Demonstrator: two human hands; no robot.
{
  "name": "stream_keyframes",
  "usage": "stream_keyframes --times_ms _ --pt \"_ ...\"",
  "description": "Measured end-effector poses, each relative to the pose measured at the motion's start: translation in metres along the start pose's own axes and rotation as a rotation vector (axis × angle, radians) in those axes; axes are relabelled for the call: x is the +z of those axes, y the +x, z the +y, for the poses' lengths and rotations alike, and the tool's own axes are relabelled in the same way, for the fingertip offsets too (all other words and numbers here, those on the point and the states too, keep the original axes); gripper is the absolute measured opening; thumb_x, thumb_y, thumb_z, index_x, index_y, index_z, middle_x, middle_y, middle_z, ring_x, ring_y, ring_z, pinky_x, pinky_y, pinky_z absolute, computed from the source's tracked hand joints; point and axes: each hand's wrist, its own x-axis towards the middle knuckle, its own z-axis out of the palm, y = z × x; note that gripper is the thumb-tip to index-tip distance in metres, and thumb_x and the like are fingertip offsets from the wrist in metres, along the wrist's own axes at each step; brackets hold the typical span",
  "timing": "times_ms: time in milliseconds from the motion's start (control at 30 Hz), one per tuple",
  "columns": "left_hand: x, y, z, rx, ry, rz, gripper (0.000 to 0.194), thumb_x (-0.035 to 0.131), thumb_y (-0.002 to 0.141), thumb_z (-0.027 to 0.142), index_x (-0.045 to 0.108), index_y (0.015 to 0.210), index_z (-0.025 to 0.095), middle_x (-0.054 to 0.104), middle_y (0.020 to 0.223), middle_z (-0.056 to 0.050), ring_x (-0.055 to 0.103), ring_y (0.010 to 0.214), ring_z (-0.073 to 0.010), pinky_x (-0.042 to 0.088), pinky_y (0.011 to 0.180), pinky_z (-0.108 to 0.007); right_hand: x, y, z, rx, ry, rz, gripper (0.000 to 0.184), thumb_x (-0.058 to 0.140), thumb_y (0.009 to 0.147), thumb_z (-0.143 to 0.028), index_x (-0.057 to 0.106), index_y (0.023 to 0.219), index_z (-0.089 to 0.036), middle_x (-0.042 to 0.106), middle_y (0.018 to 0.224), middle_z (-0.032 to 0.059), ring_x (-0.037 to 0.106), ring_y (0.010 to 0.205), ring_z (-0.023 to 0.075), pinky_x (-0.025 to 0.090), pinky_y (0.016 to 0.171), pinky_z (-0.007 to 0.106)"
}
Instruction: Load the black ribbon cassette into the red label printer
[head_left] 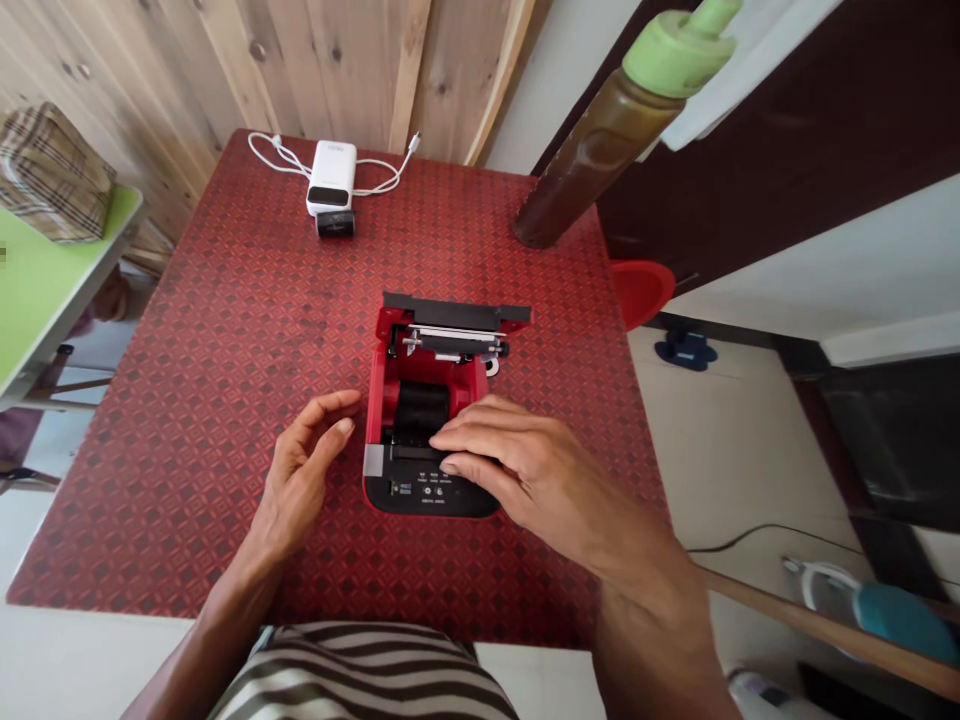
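A red and black printer (431,490) sits on the table with its lid (457,315) raised. Inside its red compartment lies a black roll (421,408). My right hand (517,450) reaches over the printer's right side, fingers stretched out and thumb slightly apart. Its fingertips rest at the compartment's front edge, close to the roll; whether they touch the roll I cannot tell. Beside the printer's left wall, my left hand (307,460) hovers, empty, with thumb and fingers apart. Part of the printer's right side is hidden under my right hand.
At the table's (247,330) far side lie a white power bank (332,170) with a cable and a small black cylinder (335,223). A tall brown bottle (600,150) with a green cap stands at the far right. A red stool (645,290) is beyond the right edge.
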Motion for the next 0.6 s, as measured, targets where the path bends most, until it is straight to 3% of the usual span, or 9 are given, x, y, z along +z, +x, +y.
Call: stream_keyframes --times_ms 167,467,600 --pt "-0.003 -0.001 0.001 0.005 -0.01 0.015 0.046 0.084 0.103 0.057 0.082 0.136 0.026 0.084 0.145 -0.01 0.076 0.14 -0.0354 0.057 0.116 -0.046 -0.002 0.006 0.007 0.002 0.081 0.0 0.017 0.074 0.111 -0.01 0.08 0.101 -0.023 0.084 0.099 0.0006 0.078 0.094 0.0178 0.063 0.091 0.032" --pt "-0.008 0.004 0.007 0.05 0.02 0.073 0.04 0.084 0.103 0.057 0.085 0.132 0.03 0.084 0.141 -0.008 0.077 0.129 -0.032 0.057 0.116 -0.046 -0.013 0.019 0.01 -0.044 0.033 -0.17 0.03 0.063 0.114 -0.006 0.068 0.089 -0.023 0.075 0.09 -0.0012 0.068 0.085 0.0169 0.055 0.086 0.032" --pt "-0.008 0.005 0.012 0.075 0.046 0.095 0.037 0.086 0.102 0.056 0.087 0.131 0.033 0.082 0.145 -0.007 0.074 0.137 -0.0336 0.052 0.125 -0.05 -0.007 0.02 0.007 -0.051 -0.011 -0.096 0.031 0.062 0.114 -0.005 0.064 0.089 -0.023 0.073 0.089 -0.001 0.068 0.085 0.0174 0.055 0.086 0.033"
